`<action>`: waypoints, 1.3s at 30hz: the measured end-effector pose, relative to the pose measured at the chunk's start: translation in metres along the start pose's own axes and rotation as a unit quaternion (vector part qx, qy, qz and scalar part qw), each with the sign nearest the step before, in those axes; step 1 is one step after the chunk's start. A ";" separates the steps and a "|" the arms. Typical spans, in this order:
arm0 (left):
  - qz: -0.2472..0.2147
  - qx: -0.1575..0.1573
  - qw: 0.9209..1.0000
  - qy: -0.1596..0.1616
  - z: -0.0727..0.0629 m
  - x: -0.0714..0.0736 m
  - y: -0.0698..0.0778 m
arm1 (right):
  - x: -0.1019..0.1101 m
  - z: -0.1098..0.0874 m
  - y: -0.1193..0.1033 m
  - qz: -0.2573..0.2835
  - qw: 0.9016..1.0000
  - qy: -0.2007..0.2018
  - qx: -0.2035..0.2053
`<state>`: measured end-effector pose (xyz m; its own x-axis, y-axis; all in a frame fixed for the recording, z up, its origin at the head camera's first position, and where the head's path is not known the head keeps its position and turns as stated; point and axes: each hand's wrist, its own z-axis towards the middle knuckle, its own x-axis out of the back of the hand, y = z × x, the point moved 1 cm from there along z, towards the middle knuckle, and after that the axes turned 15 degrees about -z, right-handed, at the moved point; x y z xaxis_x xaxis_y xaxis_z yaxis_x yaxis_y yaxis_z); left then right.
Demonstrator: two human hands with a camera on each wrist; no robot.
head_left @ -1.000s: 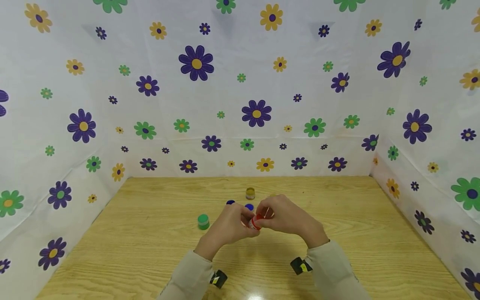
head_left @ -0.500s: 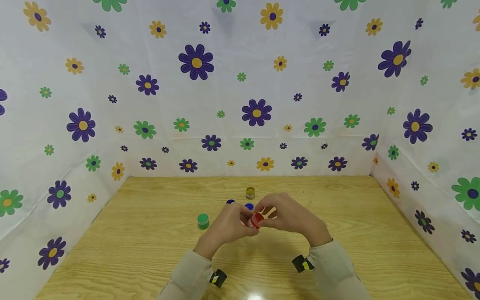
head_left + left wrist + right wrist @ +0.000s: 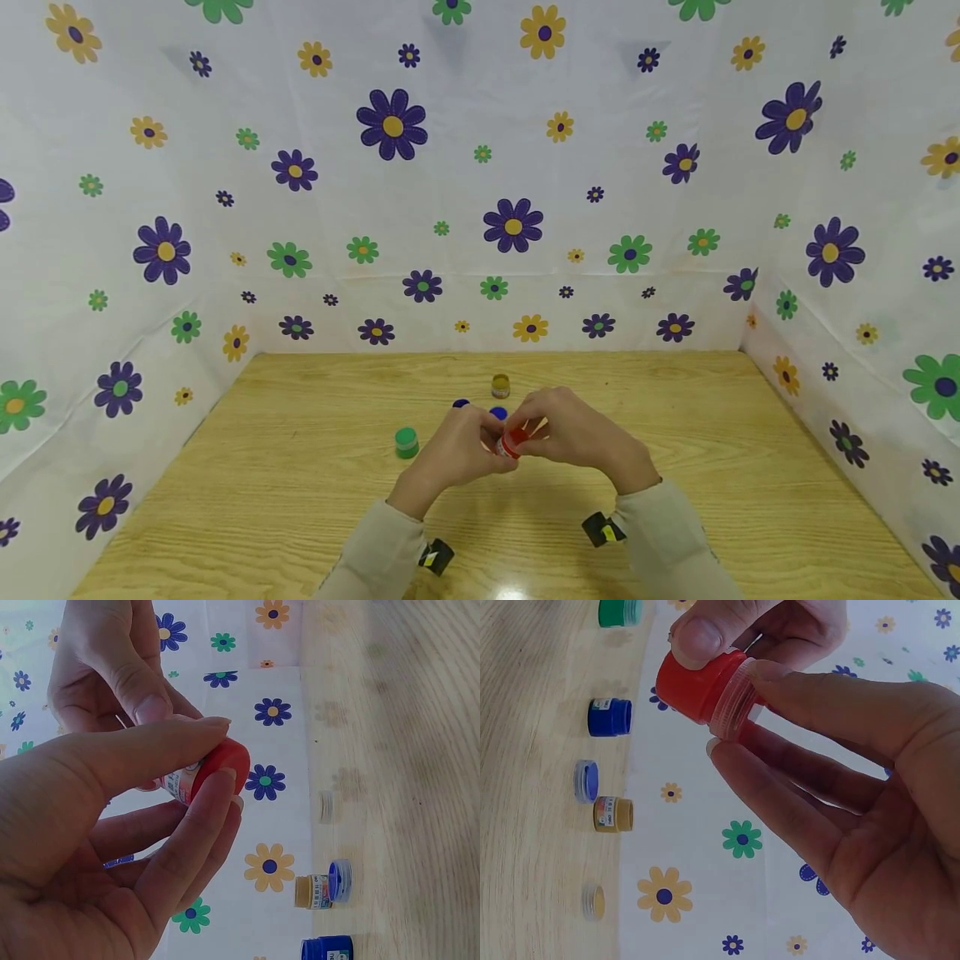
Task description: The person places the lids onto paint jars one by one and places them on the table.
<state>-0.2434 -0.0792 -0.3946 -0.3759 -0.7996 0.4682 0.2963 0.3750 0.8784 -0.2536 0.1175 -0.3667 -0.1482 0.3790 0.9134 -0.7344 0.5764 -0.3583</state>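
Note:
Above the table, my left hand (image 3: 467, 446) grips a small red paint jar (image 3: 694, 686), thumb on one side and fingers on the other. The jar is tilted, with its base toward the left palm side in the head view. My right hand (image 3: 576, 429) pinches the clear ridged lid (image 3: 731, 703) between thumb and fingertips. The lid sits on the jar's mouth. Part of the jar's printed label (image 3: 180, 784) shows between the left fingers in the left wrist view.
On the wooden table (image 3: 300, 500) stand a closed green jar (image 3: 407, 443), an open blue jar (image 3: 609, 718) and an open yellow jar (image 3: 613, 816). A blue lid (image 3: 586, 781) and a yellow lid (image 3: 594, 902) lie nearby. Flowered cloth (image 3: 450, 183) walls the table.
The right fingers loosened and drew slightly back from the red jar's lid, then closed round it again. The left hand and the jar stay nearly in place.

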 end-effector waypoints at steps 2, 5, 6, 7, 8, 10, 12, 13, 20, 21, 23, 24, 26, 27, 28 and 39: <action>0.000 0.000 1.000 -0.001 0.000 0.000 0.000 | 0.000 0.000 0.000 -0.005 1.000 0.002 -0.003; -0.001 0.001 1.000 -0.002 0.000 0.000 0.000 | -0.001 -0.001 0.000 -0.013 1.000 0.007 -0.005; -0.001 0.001 1.000 -0.002 0.000 -0.001 0.000 | -0.001 -0.001 0.001 -0.017 1.000 0.009 -0.005; -0.001 0.001 1.000 -0.003 0.000 -0.001 0.000 | -0.001 -0.001 0.001 -0.021 1.000 0.010 -0.005; -0.001 0.002 1.000 -0.003 0.000 -0.001 0.000 | -0.001 -0.001 0.001 -0.025 1.000 0.012 -0.005; -0.001 0.003 1.000 -0.003 0.000 -0.001 0.001 | -0.002 -0.001 0.001 -0.032 0.999 0.013 -0.005; -0.001 0.005 1.000 -0.003 0.000 -0.001 0.001 | -0.002 -0.001 0.001 -0.035 0.999 0.013 -0.005; -0.002 0.006 1.000 -0.004 0.000 -0.001 0.001 | -0.002 -0.001 0.001 -0.037 0.999 0.013 -0.006; -0.001 0.006 1.000 -0.003 0.000 0.000 0.001 | -0.001 -0.001 0.000 -0.040 0.999 0.015 0.004; -0.001 0.006 1.000 -0.002 0.000 0.000 0.001 | -0.001 -0.001 0.000 -0.041 0.999 0.016 0.006; -0.002 0.006 1.000 -0.002 0.000 0.000 0.001 | -0.002 -0.001 0.000 -0.043 0.999 0.017 0.011; -0.002 0.006 1.000 -0.002 0.000 0.001 0.001 | -0.002 0.000 0.000 -0.044 0.999 0.016 0.012; 0.000 0.005 1.000 0.000 0.000 0.001 0.001 | -0.002 0.000 0.001 -0.044 0.999 0.015 0.011; 0.002 0.004 1.000 0.001 0.000 0.001 0.001 | -0.002 0.000 0.001 -0.043 0.999 0.013 0.009; 0.003 0.001 1.000 0.001 0.000 0.001 0.001 | -0.002 0.000 0.001 -0.041 0.999 0.012 0.007; 0.006 -0.011 1.000 0.002 -0.001 0.003 -0.001 | -0.003 0.000 -0.001 -0.014 1.000 0.003 0.001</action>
<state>-0.2444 -0.0825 -0.3936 -0.3682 -0.7976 0.4778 0.3193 0.3742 0.8707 -0.2525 0.1154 -0.3685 -0.1240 0.3664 0.9222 -0.7401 0.5849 -0.3319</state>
